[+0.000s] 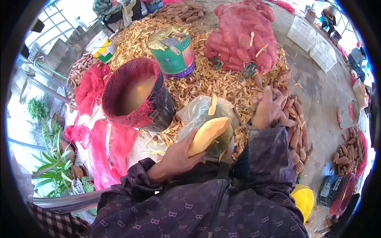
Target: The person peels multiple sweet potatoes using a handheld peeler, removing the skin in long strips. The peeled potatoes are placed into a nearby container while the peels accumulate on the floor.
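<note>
Holding at left, the left grip (174,159) encloses the lower end of the peeled tuber (210,134) before the body. Tuber likely firm, dense, slippery: hold round the middle. Right grip (266,110) curled; contents unclear.

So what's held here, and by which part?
The left hand grips a peeled tuber by its lower end; whether the right hand holds anything, I can't tell.
</note>
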`<move>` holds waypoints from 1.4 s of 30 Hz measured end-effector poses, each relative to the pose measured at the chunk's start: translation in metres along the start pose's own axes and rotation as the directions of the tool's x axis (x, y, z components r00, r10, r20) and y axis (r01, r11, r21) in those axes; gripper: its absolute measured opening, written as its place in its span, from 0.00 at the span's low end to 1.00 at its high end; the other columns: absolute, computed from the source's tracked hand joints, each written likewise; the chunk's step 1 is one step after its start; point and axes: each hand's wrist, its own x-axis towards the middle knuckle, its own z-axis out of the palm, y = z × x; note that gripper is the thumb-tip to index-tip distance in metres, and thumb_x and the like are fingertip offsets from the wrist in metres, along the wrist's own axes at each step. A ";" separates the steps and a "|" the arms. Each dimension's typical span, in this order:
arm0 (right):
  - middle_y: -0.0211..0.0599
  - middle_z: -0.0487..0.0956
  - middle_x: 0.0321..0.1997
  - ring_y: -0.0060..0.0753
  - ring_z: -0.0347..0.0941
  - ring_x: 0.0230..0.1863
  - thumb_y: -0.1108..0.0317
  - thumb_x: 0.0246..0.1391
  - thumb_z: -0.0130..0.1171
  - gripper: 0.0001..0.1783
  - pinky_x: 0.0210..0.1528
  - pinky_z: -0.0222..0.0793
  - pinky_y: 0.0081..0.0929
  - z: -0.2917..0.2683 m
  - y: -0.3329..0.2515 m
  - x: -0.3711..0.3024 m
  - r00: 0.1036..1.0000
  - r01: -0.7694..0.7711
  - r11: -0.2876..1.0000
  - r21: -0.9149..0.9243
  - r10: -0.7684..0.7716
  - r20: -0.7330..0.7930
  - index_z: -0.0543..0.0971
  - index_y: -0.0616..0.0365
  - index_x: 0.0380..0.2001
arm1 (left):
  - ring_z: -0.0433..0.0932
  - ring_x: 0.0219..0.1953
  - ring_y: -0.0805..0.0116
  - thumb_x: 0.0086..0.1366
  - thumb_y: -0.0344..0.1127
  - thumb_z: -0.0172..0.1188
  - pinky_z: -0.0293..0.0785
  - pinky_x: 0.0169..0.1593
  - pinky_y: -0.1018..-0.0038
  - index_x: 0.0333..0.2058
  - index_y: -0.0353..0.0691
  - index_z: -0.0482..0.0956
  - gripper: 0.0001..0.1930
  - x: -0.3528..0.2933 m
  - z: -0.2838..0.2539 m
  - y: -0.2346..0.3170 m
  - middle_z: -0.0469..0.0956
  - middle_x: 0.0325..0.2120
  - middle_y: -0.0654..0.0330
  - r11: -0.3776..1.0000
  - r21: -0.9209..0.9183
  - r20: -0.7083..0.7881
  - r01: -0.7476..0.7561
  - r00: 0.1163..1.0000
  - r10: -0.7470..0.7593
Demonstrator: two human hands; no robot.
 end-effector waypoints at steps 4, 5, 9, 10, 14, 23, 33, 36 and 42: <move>0.29 0.64 0.21 0.19 0.60 0.16 0.68 0.61 0.50 0.11 0.15 0.61 0.20 0.043 -0.014 -0.037 0.981 -0.048 0.998 0.048 0.038 0.189 0.58 0.52 0.40 | 0.77 0.43 0.43 0.56 0.43 0.64 0.74 0.46 0.59 0.64 0.43 0.55 0.40 0.011 0.003 0.007 0.75 0.44 0.41 0.991 0.097 -0.082 -0.087 0.992 0.095; 0.29 0.64 0.21 0.19 0.59 0.15 0.68 0.61 0.49 0.11 0.15 0.61 0.20 0.047 -0.006 -0.048 0.973 -0.066 0.996 0.058 0.052 0.224 0.58 0.52 0.40 | 0.77 0.42 0.43 0.56 0.43 0.64 0.75 0.45 0.59 0.63 0.43 0.55 0.39 0.007 -0.002 0.008 0.75 0.43 0.41 0.990 0.130 -0.076 -0.057 0.995 0.067; 0.28 0.64 0.21 0.19 0.60 0.19 0.69 0.61 0.50 0.10 0.16 0.60 0.19 0.047 0.009 -0.070 0.931 -0.071 0.997 0.002 0.066 0.358 0.59 0.52 0.39 | 0.77 0.40 0.42 0.55 0.43 0.64 0.75 0.42 0.58 0.63 0.43 0.56 0.40 0.004 -0.002 0.009 0.76 0.41 0.42 0.982 0.184 -0.073 -0.037 0.996 0.052; 0.28 0.64 0.21 0.19 0.60 0.18 0.69 0.61 0.50 0.10 0.16 0.60 0.19 0.044 0.013 -0.061 0.940 -0.077 0.997 -0.023 0.081 0.330 0.59 0.52 0.39 | 0.77 0.39 0.42 0.55 0.43 0.64 0.75 0.41 0.58 0.63 0.43 0.56 0.40 0.002 -0.001 0.009 0.76 0.40 0.42 0.979 0.202 -0.075 -0.034 0.996 0.051; 0.30 0.65 0.19 0.21 0.61 0.14 0.68 0.62 0.47 0.10 0.13 0.61 0.21 0.022 0.026 -0.021 0.981 0.083 0.994 -0.068 -0.069 0.183 0.58 0.56 0.39 | 0.78 0.36 0.43 0.55 0.44 0.64 0.76 0.37 0.58 0.63 0.42 0.57 0.39 -0.002 -0.003 0.011 0.76 0.38 0.44 0.963 0.266 -0.059 -0.045 0.996 0.063; 0.29 0.64 0.18 0.20 0.60 0.12 0.65 0.61 0.51 0.12 0.12 0.59 0.19 0.021 -0.005 -0.039 0.988 0.028 0.999 -0.041 -0.021 0.153 0.59 0.53 0.40 | 0.78 0.32 0.47 0.55 0.43 0.64 0.76 0.34 0.60 0.64 0.44 0.56 0.40 -0.001 0.001 0.007 0.74 0.35 0.48 0.926 0.364 -0.032 -0.099 0.992 0.119; 0.28 0.65 0.21 0.20 0.62 0.17 0.65 0.61 0.52 0.12 0.14 0.60 0.19 -0.028 0.009 0.029 0.980 0.158 0.987 0.042 -0.151 -0.129 0.59 0.51 0.39 | 0.79 0.34 0.50 0.54 0.45 0.66 0.77 0.33 0.63 0.60 0.43 0.62 0.37 -0.008 -0.010 0.003 0.77 0.39 0.51 0.912 0.390 -0.202 -0.128 0.954 0.220; 0.26 0.64 0.25 0.18 0.62 0.22 0.67 0.61 0.53 0.12 0.17 0.61 0.18 -0.026 0.011 0.019 0.996 0.085 0.996 0.021 -0.084 -0.038 0.60 0.50 0.38 | 0.78 0.37 0.47 0.54 0.48 0.65 0.76 0.38 0.61 0.61 0.42 0.60 0.38 0.001 -0.014 0.005 0.74 0.44 0.48 0.934 0.346 -0.182 -0.082 0.971 0.153; 0.27 0.64 0.25 0.17 0.61 0.22 0.69 0.61 0.52 0.09 0.18 0.61 0.20 0.018 -0.005 -0.031 0.983 -0.095 0.991 0.096 0.079 0.166 0.62 0.51 0.38 | 0.77 0.37 0.44 0.56 0.47 0.59 0.74 0.38 0.57 0.61 0.41 0.59 0.36 0.003 -0.011 0.010 0.75 0.41 0.46 0.979 0.195 0.107 -0.055 0.994 0.034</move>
